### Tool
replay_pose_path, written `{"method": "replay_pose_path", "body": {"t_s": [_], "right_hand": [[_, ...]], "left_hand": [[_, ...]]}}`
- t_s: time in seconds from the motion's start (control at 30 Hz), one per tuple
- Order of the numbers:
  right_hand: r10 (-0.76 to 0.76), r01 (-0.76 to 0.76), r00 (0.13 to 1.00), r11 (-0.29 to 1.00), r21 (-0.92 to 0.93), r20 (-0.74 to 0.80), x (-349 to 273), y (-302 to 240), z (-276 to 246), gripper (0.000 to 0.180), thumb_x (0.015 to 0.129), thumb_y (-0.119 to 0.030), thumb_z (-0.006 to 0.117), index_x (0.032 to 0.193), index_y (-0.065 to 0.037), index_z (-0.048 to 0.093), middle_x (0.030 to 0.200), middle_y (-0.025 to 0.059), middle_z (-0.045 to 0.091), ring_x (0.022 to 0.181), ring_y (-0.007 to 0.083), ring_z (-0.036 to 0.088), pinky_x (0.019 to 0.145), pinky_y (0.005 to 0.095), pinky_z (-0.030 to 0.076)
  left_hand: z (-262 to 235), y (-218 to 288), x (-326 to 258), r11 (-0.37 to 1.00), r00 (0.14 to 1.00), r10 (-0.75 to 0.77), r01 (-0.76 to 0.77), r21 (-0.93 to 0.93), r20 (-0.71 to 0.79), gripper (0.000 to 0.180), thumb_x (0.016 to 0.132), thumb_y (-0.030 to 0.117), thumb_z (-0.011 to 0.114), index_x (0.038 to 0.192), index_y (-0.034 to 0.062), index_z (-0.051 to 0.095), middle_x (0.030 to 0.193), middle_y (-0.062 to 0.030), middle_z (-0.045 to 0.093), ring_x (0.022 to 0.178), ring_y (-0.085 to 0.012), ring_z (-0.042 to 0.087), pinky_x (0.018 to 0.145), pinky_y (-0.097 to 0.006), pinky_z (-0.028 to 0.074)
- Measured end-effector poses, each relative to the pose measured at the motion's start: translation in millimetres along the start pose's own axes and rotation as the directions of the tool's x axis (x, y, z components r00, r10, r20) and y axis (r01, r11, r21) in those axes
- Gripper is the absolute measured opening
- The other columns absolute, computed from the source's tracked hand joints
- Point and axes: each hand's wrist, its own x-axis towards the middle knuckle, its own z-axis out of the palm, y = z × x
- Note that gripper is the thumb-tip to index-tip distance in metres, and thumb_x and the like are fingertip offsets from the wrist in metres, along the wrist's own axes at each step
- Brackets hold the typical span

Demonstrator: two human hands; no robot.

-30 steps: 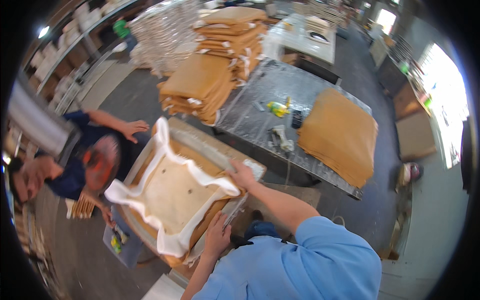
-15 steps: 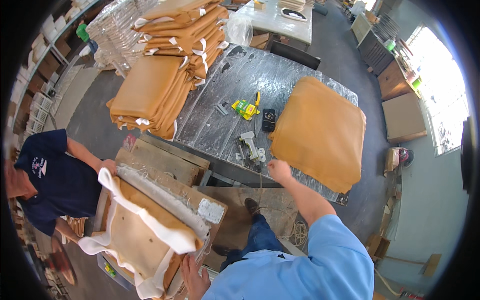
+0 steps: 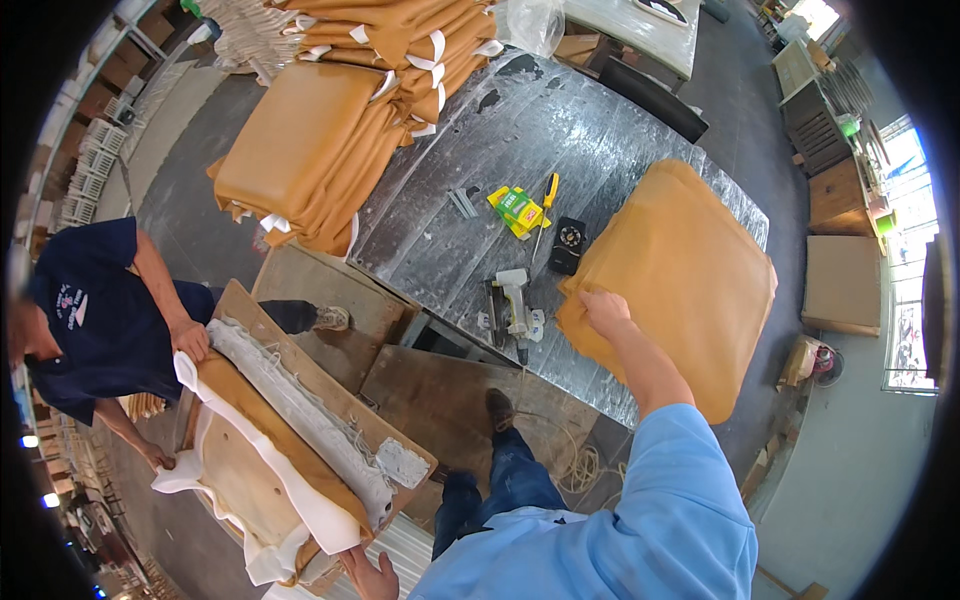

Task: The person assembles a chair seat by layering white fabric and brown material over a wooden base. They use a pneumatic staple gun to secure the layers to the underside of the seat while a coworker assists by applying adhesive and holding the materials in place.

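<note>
My right hand (image 3: 606, 312) grips the near left corner of a tan cushion cover (image 3: 690, 280) lying on the metal-topped table (image 3: 480, 150). My left hand (image 3: 372, 576) is low at the frame's bottom edge, holding the near end of a wooden seat frame (image 3: 300, 400) padded with white foam and tan material. A co-worker in a dark blue shirt (image 3: 90, 310) holds the frame's far end with both hands. A staple gun (image 3: 512, 305) lies on the table just left of my right hand.
On the table lie a green-and-yellow box (image 3: 518, 210), a yellow-handled tool (image 3: 546, 200) and a small black device (image 3: 570, 243). Stacks of tan covers (image 3: 310, 140) fill the table's far left. Wooden boards (image 3: 440, 390) and a coiled cord (image 3: 580, 465) lie on the floor by my feet.
My right hand left the seat frame, reached right to the table and took the corner of the tan cover. The frame dropped lower left; my view swung toward the table.
</note>
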Motion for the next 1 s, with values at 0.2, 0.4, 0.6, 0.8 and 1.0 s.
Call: {"method": "replay_pose_path", "body": {"t_s": [0.2, 0.4, 0.6, 0.8, 1.0], "right_hand": [[-0.106, 0.123, 0.988, 0.979, 0.160, -0.108, -19, 30, -13, 0.021, 0.096, -0.016, 0.063, 0.114, -0.014, 0.073, 0.109, 0.0152, 0.077, 0.109, 0.0408, 0.072, 0.093, 0.0525, 0.057], [0.297, -0.301, 0.953, 0.910, 0.286, 0.056, -33, 25, -21, 0.039, 0.093, -0.042, 0.074, 0.117, -0.011, 0.076, 0.109, 0.0189, 0.080, 0.107, 0.0382, 0.076, 0.093, 0.0515, 0.059], [0.634, -0.494, 0.742, 0.737, 0.461, -0.218, -68, 63, 54, 0.039, 0.087, -0.025, 0.083, 0.118, -0.002, 0.076, 0.111, 0.0222, 0.080, 0.106, 0.0379, 0.078, 0.094, 0.0497, 0.062], [0.604, -0.478, 0.790, 0.717, 0.507, -0.109, -53, 42, 61, 0.049, 0.095, -0.038, 0.074, 0.136, -0.012, 0.076, 0.126, 0.0146, 0.081, 0.108, 0.0294, 0.079, 0.096, 0.0425, 0.061], [0.247, -0.156, 0.944, 0.918, 0.364, -0.219, -37, 23, 21, 0.031, 0.097, -0.018, 0.067, 0.126, -0.015, 0.078, 0.126, 0.0165, 0.077, 0.124, 0.0374, 0.071, 0.104, 0.0499, 0.057]], "left_hand": [[-2, 7, 0, 0.994, 0.998, -0.049, 0.053, -0.091, 0.047, 0.080, 0.099, 0.024, 0.075, 0.166, -0.0014, 0.040, 0.167, -0.0328, 0.043, 0.157, -0.0552, 0.034, 0.130, -0.062, 0.025], [31, 22, 5, 1.000, 0.978, 0.021, -0.020, 0.006, -0.210, 0.075, 0.090, 0.014, 0.076, 0.160, 0.0013, 0.050, 0.163, -0.0308, 0.047, 0.151, -0.0513, 0.043, 0.126, -0.063, 0.029], [17, 69, 49, 0.979, 0.919, 0.077, -0.142, -0.143, -0.386, 0.073, 0.096, 0.022, 0.075, 0.162, 0.0077, 0.049, 0.164, -0.0351, 0.044, 0.150, -0.0529, 0.044, 0.123, -0.062, 0.035], [19, 100, 76, 0.965, 0.920, 0.096, -0.179, -0.191, -0.381, 0.079, 0.094, 0.020, 0.075, 0.166, 0.0096, 0.045, 0.168, -0.0404, 0.036, 0.154, -0.0567, 0.040, 0.126, -0.062, 0.035], [27, 87, 67, 0.963, 0.940, 0.104, -0.176, -0.202, -0.325, 0.082, 0.092, 0.005, 0.074, 0.168, 0.0138, 0.044, 0.172, -0.0365, 0.032, 0.155, -0.0563, 0.038, 0.126, -0.059, 0.035]]}}
